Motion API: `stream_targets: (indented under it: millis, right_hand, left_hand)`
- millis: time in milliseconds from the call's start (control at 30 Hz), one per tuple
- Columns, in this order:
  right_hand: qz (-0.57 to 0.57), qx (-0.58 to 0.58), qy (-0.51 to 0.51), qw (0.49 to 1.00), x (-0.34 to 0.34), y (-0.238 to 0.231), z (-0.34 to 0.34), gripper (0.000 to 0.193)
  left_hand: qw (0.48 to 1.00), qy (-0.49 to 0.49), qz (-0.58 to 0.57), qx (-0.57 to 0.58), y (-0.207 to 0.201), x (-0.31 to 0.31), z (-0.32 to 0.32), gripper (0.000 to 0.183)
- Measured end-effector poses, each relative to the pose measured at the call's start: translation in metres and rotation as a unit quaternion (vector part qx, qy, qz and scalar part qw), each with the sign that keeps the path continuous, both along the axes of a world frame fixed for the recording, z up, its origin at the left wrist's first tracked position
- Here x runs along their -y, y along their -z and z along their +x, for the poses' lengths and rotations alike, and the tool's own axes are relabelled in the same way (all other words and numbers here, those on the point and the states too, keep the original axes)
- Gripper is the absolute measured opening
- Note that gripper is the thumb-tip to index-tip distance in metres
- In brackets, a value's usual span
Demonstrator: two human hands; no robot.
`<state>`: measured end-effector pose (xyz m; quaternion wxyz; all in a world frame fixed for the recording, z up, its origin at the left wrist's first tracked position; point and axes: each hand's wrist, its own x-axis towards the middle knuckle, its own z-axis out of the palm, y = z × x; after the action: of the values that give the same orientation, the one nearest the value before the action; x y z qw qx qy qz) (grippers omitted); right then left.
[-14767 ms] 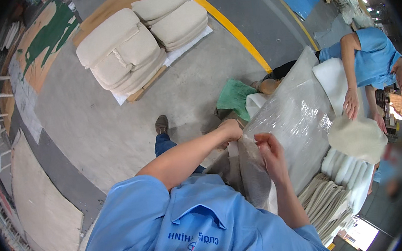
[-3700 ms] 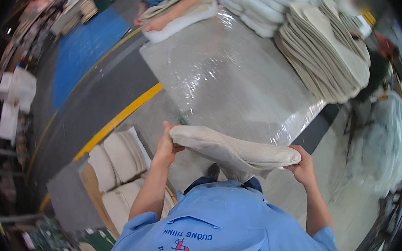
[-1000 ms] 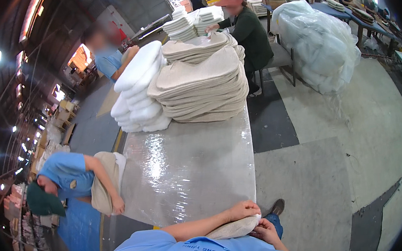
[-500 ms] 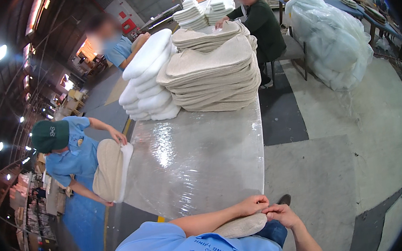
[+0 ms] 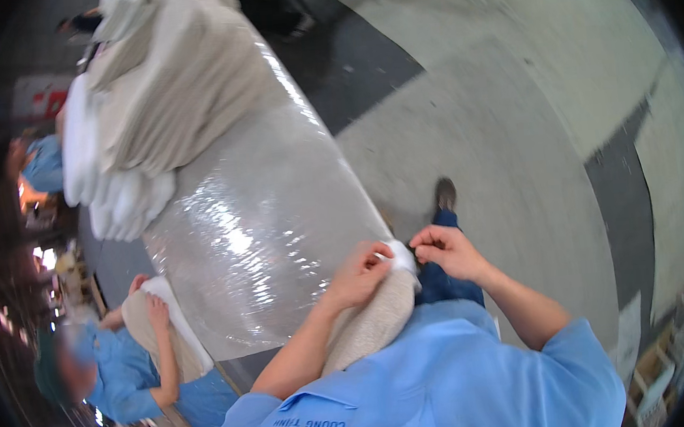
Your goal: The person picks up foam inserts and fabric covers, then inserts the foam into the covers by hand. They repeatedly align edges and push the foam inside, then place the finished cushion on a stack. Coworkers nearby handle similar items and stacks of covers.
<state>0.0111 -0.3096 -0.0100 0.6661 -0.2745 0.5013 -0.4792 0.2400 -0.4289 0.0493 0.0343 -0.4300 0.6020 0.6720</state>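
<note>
A beige fabric cushion cover [image 5: 377,314] lies across my lap at the table's near corner, with white padding [image 5: 399,257] showing at its far end. My left hand [image 5: 361,274] is closed on the cover's edge beside that padding. Just right of the padding, my right hand [image 5: 448,253] has its fingertips pinched together; a small dark spot shows near them, but what they hold is too small to make out. Part of the cover is hidden behind my left forearm and shirt.
The plastic-covered table [image 5: 266,187] carries a stack of beige covers [image 5: 184,81] and white foam pads [image 5: 112,185] at its far end. On the left, a co-worker in blue [image 5: 124,367] handles another beige cover with white padding. Grey floor [image 5: 500,159] extends to the right.
The view has turned, so table and stacks appear tilted and farther left. My hands, close together before, are now apart, and white padding shows between them at the cover's end.
</note>
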Motion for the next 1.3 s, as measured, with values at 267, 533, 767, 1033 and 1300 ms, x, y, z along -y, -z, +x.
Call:
stream_targets:
  millis: [267,533,767,1033,1300]
  right_hand:
    - [0.003,0.030,0.013,0.999,-0.050,-0.006,0.006,0.019]
    - [0.063,0.146,-0.098,0.982,-0.061,0.024,0.043,0.041]
    - [0.066,0.249,-0.025,0.966,-0.063,0.040,0.091,0.031]
    - [0.074,0.141,0.030,0.987,-0.071,0.037,0.109,0.026]
    - [0.079,0.334,0.201,0.918,-0.091,0.040,0.134,0.017]
  left_hand:
    - [0.990,0.119,-0.072,-0.004,-0.028,0.006,-0.013,0.023]
    - [0.983,0.104,-0.134,0.075,-0.008,-0.001,-0.030,0.026]
    - [0.995,0.071,-0.005,-0.068,0.003,0.007,-0.047,0.025]
    - [0.983,0.165,0.048,0.064,0.013,0.018,-0.056,0.024]
    - [0.991,0.063,0.070,0.091,0.012,0.004,-0.059,0.022]
